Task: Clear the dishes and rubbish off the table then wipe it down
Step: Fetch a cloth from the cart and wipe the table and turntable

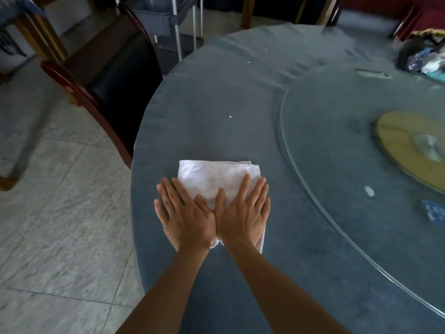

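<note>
A folded white cloth [218, 175] lies flat on the round table with its grey-blue cover [216, 97], near the table's left edge. My left hand [184, 214] and my right hand [243, 212] press flat on the cloth's near half, side by side, thumbs touching, fingers spread. The left hand's outer fingers reach past the cloth onto the table cover. A small yellow crumb [230, 116] and a white speck [248, 61] lie on the cover beyond the cloth.
A glass turntable [337, 141] with a brass hub [409, 145] fills the right side; a white scrap [369, 191] and blue packet [433, 212] lie by its rim. A rubbish pile [423, 59] sits far right. A dark wooden chair [108, 75] stands left, a cart [168, 22] behind.
</note>
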The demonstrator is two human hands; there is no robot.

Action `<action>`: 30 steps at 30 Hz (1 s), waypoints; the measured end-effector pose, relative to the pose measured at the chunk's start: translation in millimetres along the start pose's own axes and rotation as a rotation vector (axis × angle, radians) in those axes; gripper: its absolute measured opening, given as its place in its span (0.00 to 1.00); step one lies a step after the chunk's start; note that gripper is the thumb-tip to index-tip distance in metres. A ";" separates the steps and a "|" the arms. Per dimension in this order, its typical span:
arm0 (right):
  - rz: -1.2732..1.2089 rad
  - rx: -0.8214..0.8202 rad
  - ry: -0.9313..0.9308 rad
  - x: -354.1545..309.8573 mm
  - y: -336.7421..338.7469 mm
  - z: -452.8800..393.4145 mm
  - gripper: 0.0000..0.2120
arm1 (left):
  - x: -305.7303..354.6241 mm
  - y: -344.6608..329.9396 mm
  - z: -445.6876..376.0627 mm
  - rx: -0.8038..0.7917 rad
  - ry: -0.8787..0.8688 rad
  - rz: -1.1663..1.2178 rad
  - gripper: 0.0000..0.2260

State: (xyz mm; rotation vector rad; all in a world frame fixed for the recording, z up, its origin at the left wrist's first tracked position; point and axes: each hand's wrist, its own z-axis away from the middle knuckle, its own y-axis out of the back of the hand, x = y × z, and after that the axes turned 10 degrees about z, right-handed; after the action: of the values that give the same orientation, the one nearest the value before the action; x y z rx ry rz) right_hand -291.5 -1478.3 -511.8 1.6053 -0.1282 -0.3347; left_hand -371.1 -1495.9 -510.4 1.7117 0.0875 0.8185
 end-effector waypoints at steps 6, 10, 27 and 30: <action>0.007 -0.004 -0.025 -15.3 -2.5 -21.8 0.39 | 5.3 -6.4 -26.8 0.005 -0.033 0.020 0.29; 0.006 -0.007 -0.074 -29.2 -5.5 -45.7 0.39 | 13.6 -13.9 -56.3 0.004 -0.083 0.050 0.29; -0.015 0.019 -0.187 -95.0 -22.3 -196.6 0.38 | 75.1 -68.3 -209.3 -0.053 -0.166 0.092 0.29; -0.011 0.030 -0.210 -105.3 -27.5 -227.7 0.39 | 89.7 -80.5 -240.2 -0.069 -0.174 0.094 0.29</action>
State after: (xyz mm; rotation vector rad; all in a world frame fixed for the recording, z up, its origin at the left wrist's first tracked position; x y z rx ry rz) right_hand -328.5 -1228.7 -518.0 1.5984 -0.2862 -0.5122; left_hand -409.1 -1230.1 -520.6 1.7246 -0.1387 0.7294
